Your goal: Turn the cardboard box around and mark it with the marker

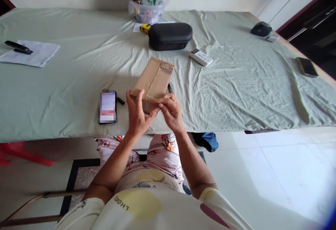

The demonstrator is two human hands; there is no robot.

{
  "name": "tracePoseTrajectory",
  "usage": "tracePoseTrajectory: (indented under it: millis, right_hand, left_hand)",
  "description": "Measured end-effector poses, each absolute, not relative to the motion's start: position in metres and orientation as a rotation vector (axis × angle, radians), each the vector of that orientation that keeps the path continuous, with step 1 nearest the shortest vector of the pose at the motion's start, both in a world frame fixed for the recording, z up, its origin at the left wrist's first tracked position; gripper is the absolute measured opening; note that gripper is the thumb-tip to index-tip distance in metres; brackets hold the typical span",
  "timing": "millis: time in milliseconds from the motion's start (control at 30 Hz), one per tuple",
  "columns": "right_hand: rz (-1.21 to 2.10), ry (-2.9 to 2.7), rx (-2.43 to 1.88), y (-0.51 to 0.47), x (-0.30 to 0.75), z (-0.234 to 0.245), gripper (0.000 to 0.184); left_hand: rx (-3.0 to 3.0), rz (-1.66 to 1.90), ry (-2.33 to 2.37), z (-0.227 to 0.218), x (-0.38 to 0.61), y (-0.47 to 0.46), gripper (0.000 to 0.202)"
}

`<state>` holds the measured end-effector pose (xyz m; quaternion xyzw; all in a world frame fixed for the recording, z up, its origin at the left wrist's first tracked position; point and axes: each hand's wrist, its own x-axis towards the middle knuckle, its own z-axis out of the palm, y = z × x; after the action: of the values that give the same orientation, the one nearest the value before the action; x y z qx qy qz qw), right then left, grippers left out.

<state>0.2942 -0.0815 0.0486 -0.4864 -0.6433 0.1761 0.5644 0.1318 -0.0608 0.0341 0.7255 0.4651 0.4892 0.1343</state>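
Observation:
A small brown cardboard box (152,79) is tilted above the near edge of the cloth-covered table, with dark scribbled marks on its far right corner. My left hand (137,116) grips its near left edge, fingers on the top and thumb reaching toward the right. At the near right edge my right hand (172,112) pinches the box, thumb and fingers closed together; I cannot make out whether tape or a flap lies between them. Partly hidden by the box's right side is a black pen (170,88). Left of my left hand lies a phone (107,107) with its screen lit, beside a small black cap (120,100).
Behind the box are a black hard case (170,36), a yellow tool (145,28) and a white-and-grey box (201,57). A plastic basket (149,14) stands against the wall. A stapler (18,47) rests on papers (39,53) at left; a dark wallet-like object (306,67) lies far right.

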Motion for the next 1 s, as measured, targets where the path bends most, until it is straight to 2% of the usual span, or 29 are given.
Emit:
tracePoseTrajectory:
  millis: [167,300,500,600,800,933,1000]
  right_hand:
    - [0.477,-1.547,-1.09,-0.077,0.297,0.049,0.034]
    - [0.493,-1.525,-1.109,-0.069,0.307,0.051,0.038]
    - [0.427,-1.589,-1.296,-0.045,0.338,0.049,0.093]
    - [0.364,-1.583,-1.372,-0.026,0.355,0.044,0.103]
    - [0.506,-1.368,-1.321,-0.004,0.374,0.034,0.096]
    - [0.713,-1.201,-1.134,-0.014,0.365,0.036,0.072]
    - [0.719,-1.16,-1.124,-0.022,0.358,0.038,0.062]
  left_hand:
    - [2.142,1.397,1.42,0.035,0.131,-0.059,0.096]
    - [2.119,1.426,1.476,0.037,0.136,-0.058,0.089]
    - [2.092,1.408,1.456,0.041,0.138,-0.058,0.082]
    - [2.132,1.382,1.424,0.042,0.129,-0.06,0.082]
    - [2.241,1.261,1.255,0.048,0.082,-0.062,0.083]
    - [2.153,1.14,1.154,0.048,0.054,-0.062,0.084]
    - [2.043,1.163,1.132,0.043,0.05,-0.062,0.074]
